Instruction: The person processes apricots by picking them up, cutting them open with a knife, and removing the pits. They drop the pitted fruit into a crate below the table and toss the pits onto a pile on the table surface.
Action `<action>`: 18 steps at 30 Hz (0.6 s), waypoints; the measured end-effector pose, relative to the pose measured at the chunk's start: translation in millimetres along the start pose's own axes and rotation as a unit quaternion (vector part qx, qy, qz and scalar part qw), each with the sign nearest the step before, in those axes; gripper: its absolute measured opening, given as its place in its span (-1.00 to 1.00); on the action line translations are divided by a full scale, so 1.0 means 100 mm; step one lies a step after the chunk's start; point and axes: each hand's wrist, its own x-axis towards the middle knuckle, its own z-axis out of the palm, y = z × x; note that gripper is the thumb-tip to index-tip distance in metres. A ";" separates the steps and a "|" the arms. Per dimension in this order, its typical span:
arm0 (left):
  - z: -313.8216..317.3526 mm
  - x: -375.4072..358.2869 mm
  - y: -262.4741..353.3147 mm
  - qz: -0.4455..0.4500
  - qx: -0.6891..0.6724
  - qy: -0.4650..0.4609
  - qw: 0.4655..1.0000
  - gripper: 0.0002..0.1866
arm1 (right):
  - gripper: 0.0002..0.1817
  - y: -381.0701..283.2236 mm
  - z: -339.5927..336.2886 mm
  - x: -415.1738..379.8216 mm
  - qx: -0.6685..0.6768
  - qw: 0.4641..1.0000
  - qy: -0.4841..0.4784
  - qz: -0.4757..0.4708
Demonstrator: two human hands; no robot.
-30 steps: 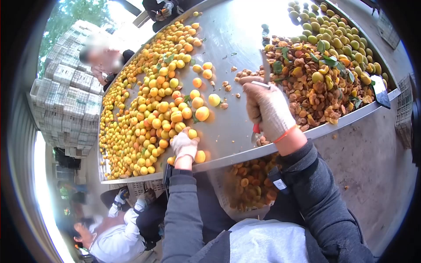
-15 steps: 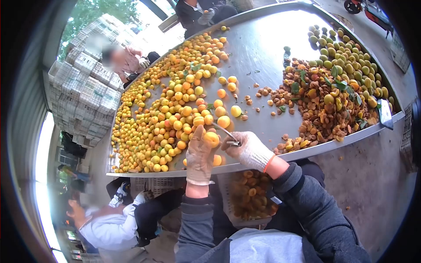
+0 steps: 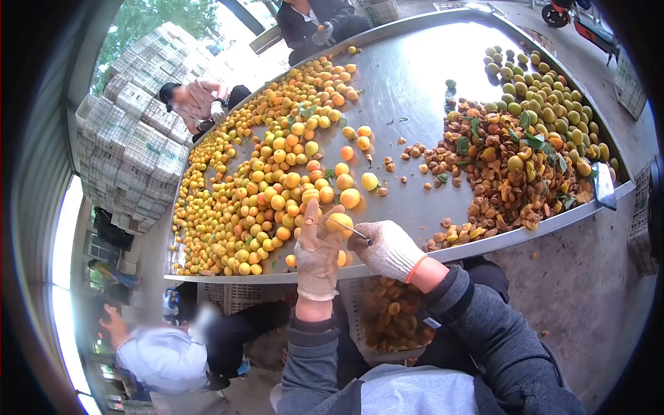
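The left hand (image 3: 317, 256) clasps a round yellow-orange fruit (image 3: 342, 218), seemingly bracing it against a slim metal tool (image 3: 362, 237) (clamped in the right hand (image 3: 389, 250)).

The knife (image 3: 355, 232) and glossy tabletop (image 3: 404, 97) are metal, the gloves (image 3: 393, 252) cloth.

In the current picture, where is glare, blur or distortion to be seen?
Head view: glare whitens the far part of the table; head view: lens distortion bends its edges, corners black; head view: the fruit in the left hand is fairly clear, but a patch beside the lower-left worker is smeared.
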 end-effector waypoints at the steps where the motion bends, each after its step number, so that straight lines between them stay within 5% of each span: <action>1: 0.00 -0.01 0.00 0.012 0.008 -0.001 1.000 -0.33 | -0.82 0.01 0.02 0.00 0.000 1.000 0.017 -0.001; 5: 0.12 -0.03 0.02 0.014 0.110 0.026 0.994 -0.15 | -0.83 0.09 0.09 0.03 0.008 0.999 0.033 -0.008; 12: 0.08 -0.05 0.03 0.105 0.105 -0.027 0.989 -0.17 | -0.75 0.08 0.00 0.04 0.061 0.998 -0.002 -0.032; 14: -0.14 0.06 -0.20 -0.073 -0.292 -0.014 0.954 -0.30 | -0.75 0.07 0.01 0.02 0.002 0.995 0.058 -0.077; 18: 0.07 -0.06 -0.06 -0.053 -0.026 -0.019 0.998 -0.40 | -0.74 0.09 0.00 -0.01 0.023 0.990 0.085 -0.111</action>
